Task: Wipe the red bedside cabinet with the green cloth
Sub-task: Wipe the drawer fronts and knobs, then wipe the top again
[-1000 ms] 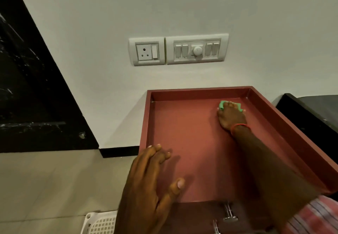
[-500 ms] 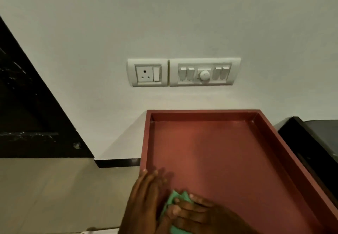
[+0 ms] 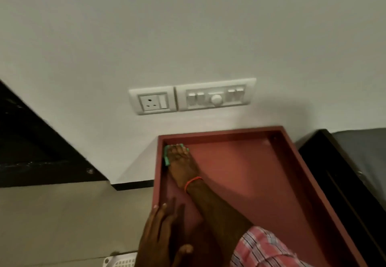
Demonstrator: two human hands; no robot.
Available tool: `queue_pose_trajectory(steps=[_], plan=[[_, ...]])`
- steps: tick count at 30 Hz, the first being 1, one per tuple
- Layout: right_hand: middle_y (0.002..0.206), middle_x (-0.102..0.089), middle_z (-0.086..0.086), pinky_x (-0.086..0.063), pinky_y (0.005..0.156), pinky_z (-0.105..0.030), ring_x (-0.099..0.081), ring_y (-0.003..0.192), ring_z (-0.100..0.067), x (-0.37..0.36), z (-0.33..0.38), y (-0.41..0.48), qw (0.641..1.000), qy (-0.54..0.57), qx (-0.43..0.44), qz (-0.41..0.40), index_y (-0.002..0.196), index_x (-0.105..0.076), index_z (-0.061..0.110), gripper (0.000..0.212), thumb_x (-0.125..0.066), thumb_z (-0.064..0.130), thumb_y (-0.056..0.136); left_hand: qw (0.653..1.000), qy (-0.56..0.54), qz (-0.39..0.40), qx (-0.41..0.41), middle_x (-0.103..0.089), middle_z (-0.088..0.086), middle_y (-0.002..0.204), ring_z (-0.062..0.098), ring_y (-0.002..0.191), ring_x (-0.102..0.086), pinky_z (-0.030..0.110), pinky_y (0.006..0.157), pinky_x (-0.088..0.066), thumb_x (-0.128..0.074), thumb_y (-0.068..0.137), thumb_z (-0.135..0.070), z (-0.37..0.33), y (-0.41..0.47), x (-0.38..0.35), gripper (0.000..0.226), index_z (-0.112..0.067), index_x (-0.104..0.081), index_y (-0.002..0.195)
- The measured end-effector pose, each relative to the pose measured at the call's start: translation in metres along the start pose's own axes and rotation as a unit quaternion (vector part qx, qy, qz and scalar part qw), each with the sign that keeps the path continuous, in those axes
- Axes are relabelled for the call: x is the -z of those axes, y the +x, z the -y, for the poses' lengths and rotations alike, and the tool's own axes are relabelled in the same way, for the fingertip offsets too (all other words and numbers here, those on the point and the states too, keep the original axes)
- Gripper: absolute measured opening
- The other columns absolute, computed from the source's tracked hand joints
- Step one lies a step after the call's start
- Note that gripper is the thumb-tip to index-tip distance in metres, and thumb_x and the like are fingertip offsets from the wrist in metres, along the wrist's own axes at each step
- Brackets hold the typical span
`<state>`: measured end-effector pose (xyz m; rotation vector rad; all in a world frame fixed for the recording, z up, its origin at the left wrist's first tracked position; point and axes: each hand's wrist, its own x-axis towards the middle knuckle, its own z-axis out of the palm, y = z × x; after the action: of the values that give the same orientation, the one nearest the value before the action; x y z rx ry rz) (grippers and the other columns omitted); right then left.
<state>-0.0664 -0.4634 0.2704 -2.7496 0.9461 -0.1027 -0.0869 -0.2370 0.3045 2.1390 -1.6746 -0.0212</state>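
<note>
The red bedside cabinet (image 3: 261, 183) stands against the white wall, and its top is a shallow tray with a raised rim. My right hand (image 3: 180, 162) reaches into the far left corner of that top and presses the green cloth (image 3: 166, 156) flat. Only the cloth's edges show around my fingers. A red band circles the right wrist. My left hand (image 3: 165, 235) rests flat with spread fingers on the near left part of the top, beside the left rim.
A white socket plate (image 3: 153, 101) and a switch panel (image 3: 215, 96) sit on the wall above the cabinet. A dark bed frame (image 3: 344, 172) borders the cabinet's right side. A white plastic basket (image 3: 121, 262) lies on the beige floor at the lower left. A black panel (image 3: 31, 145) fills the left.
My right hand has slid the green cloth from the near left part of the top to the far left corner. The view has tilted up. My left hand stays near the front left.
</note>
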Motion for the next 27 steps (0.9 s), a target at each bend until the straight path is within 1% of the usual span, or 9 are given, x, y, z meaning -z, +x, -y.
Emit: queue_pose_trajectory(steps=[2,3,6,8,12,18,21,25,27], plan=[[0.161,-0.027,-0.011,-0.007,0.125,-0.040,-0.020,0.151,-0.027,0.013,-0.020,-0.009,0.999,-0.022,0.029,0.020,0.155,-0.021,0.010,0.053,-0.028,0.025,0.105,1.000,-0.015,0.004,-0.003,-0.069,0.039,0.118,0.043,0.123,-0.050,0.020,0.122,-0.016,-0.028,0.099,-0.075,0.001,0.002,-0.003,0.081,-0.004,-0.063,0.117],[0.160,-0.029,-0.011,-0.010,0.125,-0.040,-0.022,0.150,-0.027,0.013,-0.009,-0.003,0.997,-0.035,0.069,0.003,0.154,-0.023,0.009,0.052,-0.025,0.025,0.104,1.000,0.009,0.005,0.015,-0.068,0.041,0.116,0.050,0.121,-0.058,0.019,0.122,-0.017,-0.030,0.099,-0.075,0.010,-0.003,0.009,0.090,0.004,-0.069,0.111],[0.156,-0.038,-0.010,-0.015,0.124,-0.040,-0.028,0.148,-0.024,0.022,-0.076,-0.044,0.999,-0.037,0.012,-0.029,0.151,-0.033,0.007,0.059,-0.012,0.026,0.099,0.999,-0.011,-0.015,0.032,-0.067,0.044,0.113,0.068,0.105,-0.065,0.029,0.117,-0.029,-0.032,0.098,-0.076,-0.010,-0.007,-0.003,0.104,0.019,-0.074,0.094],[0.157,-0.036,-0.009,-0.015,0.123,-0.040,-0.027,0.149,-0.022,0.031,-0.141,-0.087,0.992,-0.072,-0.100,-0.033,0.151,-0.031,0.009,0.058,-0.013,0.026,0.099,1.000,-0.020,-0.022,-0.002,-0.067,0.044,0.114,0.061,0.109,-0.065,0.034,0.120,-0.031,-0.032,0.098,-0.076,-0.023,0.003,-0.022,0.103,0.018,-0.074,0.096],[0.153,-0.041,-0.011,-0.016,0.121,-0.043,-0.037,0.143,-0.027,0.034,-0.241,-0.151,0.959,-0.101,-0.255,-0.071,0.148,-0.037,0.010,0.049,-0.028,0.021,0.100,1.000,-0.009,0.009,-0.008,-0.065,0.041,0.125,0.063,0.121,-0.059,0.072,0.106,-0.043,-0.033,0.095,-0.077,-0.025,-0.007,-0.056,0.102,0.015,-0.074,0.105],[0.136,-0.057,-0.017,-0.019,0.119,-0.040,-0.055,0.123,-0.032,0.049,-0.261,-0.195,0.936,-0.142,-0.316,-0.065,0.132,-0.049,0.002,0.040,-0.028,0.014,0.100,1.000,-0.020,0.013,0.018,-0.052,0.022,0.153,0.044,0.146,-0.042,0.060,0.120,-0.033,-0.026,0.090,-0.086,-0.016,-0.016,-0.060,0.103,0.001,-0.066,0.131],[0.129,-0.061,-0.021,-0.032,0.111,-0.042,-0.059,0.115,-0.035,0.040,-0.234,-0.243,0.937,-0.161,-0.306,-0.056,0.127,-0.051,0.000,0.037,-0.030,0.012,0.098,0.999,0.002,0.028,0.025,-0.047,0.020,0.159,0.040,0.149,-0.038,0.057,0.123,-0.030,-0.028,0.090,-0.082,-0.018,-0.018,-0.054,0.098,-0.003,-0.059,0.140],[0.142,-0.051,-0.023,-0.038,0.109,-0.045,-0.051,0.129,-0.038,0.015,-0.187,-0.345,0.942,-0.157,-0.292,-0.048,0.139,-0.045,-0.001,0.048,-0.036,0.011,0.093,0.999,0.014,0.036,0.021,-0.041,0.019,0.163,0.037,0.154,-0.032,0.053,0.126,-0.027,-0.024,0.087,-0.082,-0.023,-0.017,-0.047,0.100,-0.008,-0.053,0.148],[0.153,-0.041,-0.016,-0.040,0.107,-0.044,-0.042,0.139,-0.034,0.007,-0.169,-0.378,0.947,-0.108,-0.300,-0.049,0.148,-0.039,0.008,0.055,-0.045,0.014,0.094,0.999,0.004,0.031,0.023,-0.042,0.018,0.162,0.035,0.154,-0.031,0.050,0.127,-0.026,-0.021,0.087,-0.085,-0.025,-0.016,-0.047,0.101,-0.011,-0.052,0.148]])
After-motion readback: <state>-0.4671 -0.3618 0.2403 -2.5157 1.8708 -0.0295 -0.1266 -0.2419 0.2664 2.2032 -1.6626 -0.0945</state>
